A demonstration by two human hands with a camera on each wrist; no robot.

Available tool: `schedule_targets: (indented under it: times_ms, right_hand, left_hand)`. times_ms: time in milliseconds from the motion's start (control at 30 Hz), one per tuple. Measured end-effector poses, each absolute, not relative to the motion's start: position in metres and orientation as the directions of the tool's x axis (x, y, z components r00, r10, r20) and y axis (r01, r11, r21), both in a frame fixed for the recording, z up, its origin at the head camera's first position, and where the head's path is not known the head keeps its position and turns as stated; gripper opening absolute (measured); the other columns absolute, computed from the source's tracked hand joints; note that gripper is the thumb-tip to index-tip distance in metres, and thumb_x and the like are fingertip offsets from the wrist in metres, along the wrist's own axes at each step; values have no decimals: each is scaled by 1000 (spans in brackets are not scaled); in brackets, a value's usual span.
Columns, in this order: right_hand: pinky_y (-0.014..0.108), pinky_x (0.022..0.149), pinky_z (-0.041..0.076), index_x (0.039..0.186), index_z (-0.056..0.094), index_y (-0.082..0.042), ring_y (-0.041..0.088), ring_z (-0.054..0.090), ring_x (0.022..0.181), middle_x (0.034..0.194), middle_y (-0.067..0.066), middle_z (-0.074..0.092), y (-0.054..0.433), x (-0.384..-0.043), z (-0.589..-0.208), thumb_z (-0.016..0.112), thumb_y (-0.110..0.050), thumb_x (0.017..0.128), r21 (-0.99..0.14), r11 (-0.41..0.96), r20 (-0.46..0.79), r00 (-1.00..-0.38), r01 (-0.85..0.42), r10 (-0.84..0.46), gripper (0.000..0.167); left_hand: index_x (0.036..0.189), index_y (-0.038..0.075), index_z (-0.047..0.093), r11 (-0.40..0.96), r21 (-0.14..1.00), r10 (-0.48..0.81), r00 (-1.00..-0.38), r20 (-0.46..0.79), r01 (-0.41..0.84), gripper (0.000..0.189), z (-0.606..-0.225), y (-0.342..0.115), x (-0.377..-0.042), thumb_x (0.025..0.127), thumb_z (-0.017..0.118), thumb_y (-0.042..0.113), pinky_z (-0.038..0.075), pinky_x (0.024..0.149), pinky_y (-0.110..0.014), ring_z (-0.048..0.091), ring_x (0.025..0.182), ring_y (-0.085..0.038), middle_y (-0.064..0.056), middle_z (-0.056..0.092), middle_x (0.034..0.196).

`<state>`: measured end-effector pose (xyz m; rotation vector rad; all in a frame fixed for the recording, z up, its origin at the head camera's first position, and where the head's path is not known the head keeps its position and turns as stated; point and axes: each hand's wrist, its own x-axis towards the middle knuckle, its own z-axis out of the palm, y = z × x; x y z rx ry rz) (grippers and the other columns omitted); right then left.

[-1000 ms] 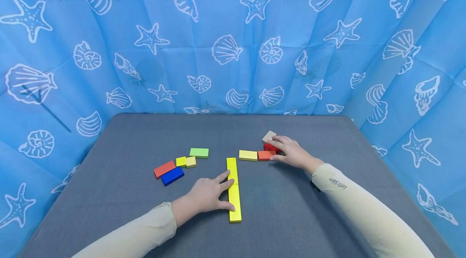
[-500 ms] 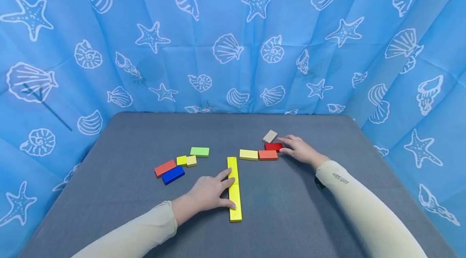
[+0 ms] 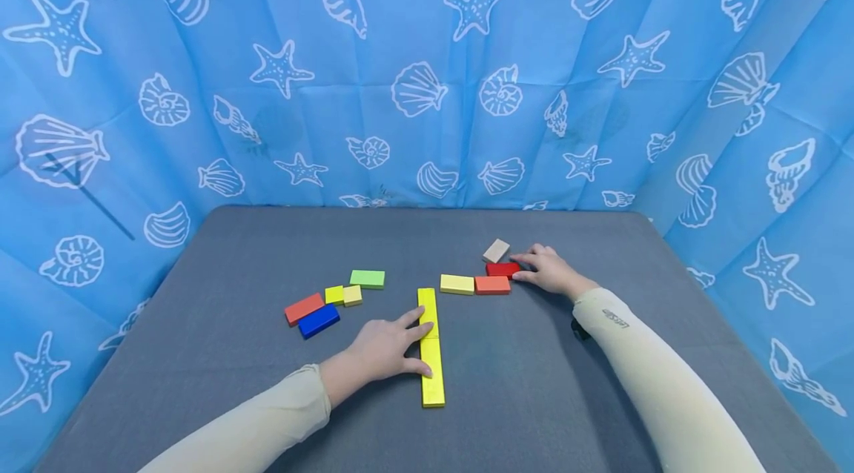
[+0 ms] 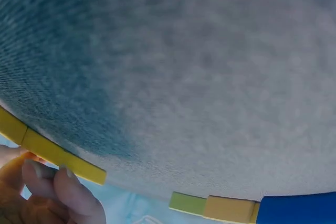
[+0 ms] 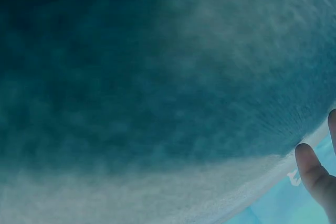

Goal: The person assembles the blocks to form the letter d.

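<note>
My left hand [image 3: 380,348] rests spread fingertips and thumb on two bright yellow blocks, a far one [image 3: 426,298] and a near one [image 3: 432,388], laid end to end in a strip. The left wrist view also shows the near yellow block [image 4: 65,160] beside the fingers [image 4: 79,195]. My right hand [image 3: 550,270] is at the right end of a dark red block [image 3: 501,270]; whether it touches is unclear. An orange-red block [image 3: 492,285] lies in front of that one, a pale wood block [image 3: 496,250] behind. Only fingers [image 5: 314,174] show in the right wrist view.
A pale yellow block [image 3: 457,284] lies left of the orange-red one. On the left are green [image 3: 368,279], small yellow [image 3: 334,296], small tan [image 3: 352,296], red [image 3: 304,309] and blue blocks [image 3: 319,321]. A shell-print curtain [image 3: 427,87] hangs behind the grey tabletop [image 3: 220,362].
My right hand has drawn back to the right, uncovering the dark red and pale wood blocks. My left hand stays on the yellow strip, shifted only slightly.
</note>
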<state>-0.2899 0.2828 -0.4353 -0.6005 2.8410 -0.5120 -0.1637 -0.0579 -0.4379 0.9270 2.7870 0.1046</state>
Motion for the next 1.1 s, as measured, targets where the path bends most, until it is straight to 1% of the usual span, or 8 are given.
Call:
schedule_targets:
  times_ms: [233,333,467,600,767,867,967,1100]
  right_hand:
    - [52,85,42,126,62,1,36,44,104,114,21,51,283,-293,-435,68,-31,92,-410,860,-152,-907,-303,-392,47]
    - [53,86,41,116,63,0,36,44,103,111,20,53,281,-294,-433,71,-26,89,-461,849,-165,-915,-258,-367,38]
    - [46,80,42,96,58,-2,32,48,94,96,14,55,277,-294,-429,74,-17,86,-522,830,-185,-924,-195,-334,24]
    - [38,74,41,90,53,-4,28,50,86,89,11,54,274,-292,-423,71,-11,88,-562,817,-203,-935,-131,-290,20]
    - [36,76,45,100,53,2,29,54,89,98,18,60,276,-291,-414,65,-9,92,-650,756,-162,-960,-72,-230,18]
    - [40,83,49,113,52,5,32,58,95,108,24,61,276,-290,-408,62,-11,95,-733,679,-150,-968,-27,-200,26]
    - [47,89,49,128,50,6,38,59,101,119,28,58,273,-290,-403,58,-16,98,-808,589,-134,-976,6,-174,38]
    - [47,90,48,142,44,2,40,58,105,127,28,55,261,-294,-400,53,-21,101,-866,499,-129,-980,36,-153,48]
  left_hand:
    - [146,25,47,807,124,590,-786,-186,577,79,-437,-56,-163,82,58,70,46,64,-27,65,105,-23,-3,36,154]
    - [146,25,47,811,126,584,-788,-193,571,79,-437,-55,-162,82,59,69,47,66,-28,64,106,-23,-3,37,154]
    - [146,25,47,816,128,579,-791,-200,564,79,-436,-54,-162,82,59,69,49,70,-30,64,108,-24,-3,37,154]
    - [145,24,48,816,134,579,-791,-198,563,79,-434,-54,-162,82,60,68,51,76,-35,63,111,-26,-4,37,154]
    - [145,23,49,817,138,577,-794,-194,560,78,-433,-54,-162,81,61,68,51,78,-36,61,113,-27,-5,38,153]
    - [145,23,49,819,137,573,-796,-194,557,78,-433,-54,-161,81,62,67,51,77,-35,61,114,-26,-5,38,153]
    - [144,23,49,820,134,573,-797,-191,557,78,-433,-55,-161,81,62,67,51,76,-34,61,113,-25,-5,39,153]
    - [144,22,50,814,135,580,-795,-178,565,78,-433,-55,-162,81,62,66,51,75,-34,63,111,-25,-5,39,152]
